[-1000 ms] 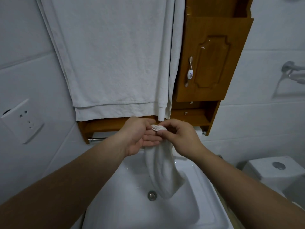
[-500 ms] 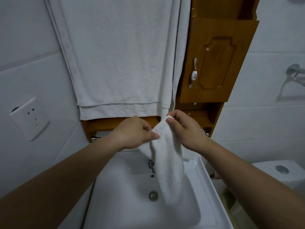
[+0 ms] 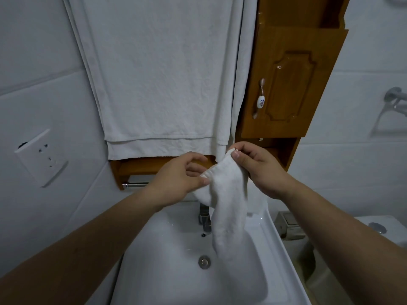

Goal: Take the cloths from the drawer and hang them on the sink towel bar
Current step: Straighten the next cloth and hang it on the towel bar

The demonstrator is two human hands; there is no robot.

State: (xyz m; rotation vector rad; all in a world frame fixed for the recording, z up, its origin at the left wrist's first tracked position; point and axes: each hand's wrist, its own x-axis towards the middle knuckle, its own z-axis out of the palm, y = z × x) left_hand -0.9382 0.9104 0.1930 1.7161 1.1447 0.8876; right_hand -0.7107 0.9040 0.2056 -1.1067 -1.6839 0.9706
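Observation:
A small white cloth point(image 3: 229, 208) hangs over the white sink point(image 3: 167, 271), held up by both hands. My left hand point(image 3: 176, 179) pinches its top hem at the left. My right hand point(image 3: 257, 166) pinches the upper corner, a little higher and to the right. The cloth's lower end dangles into the basin, in front of the tap point(image 3: 204, 216). A chrome towel bar point(image 3: 136, 184) shows under the wooden shelf, left of my left hand, most of it hidden behind my hands. No drawer is in view.
A large white towel point(image 3: 158, 80) hangs on the wall above the shelf. A wooden cabinet door point(image 3: 290, 84) stands to its right. A wall socket point(image 3: 40, 157) is at the left, a toilet tank point(image 3: 378, 227) at the right, a drain point(image 3: 204, 261) in the basin.
The hands have drawn apart along the cloth's top edge, spreading it from a bunched clump into a wider strip. The right hand has risen slightly.

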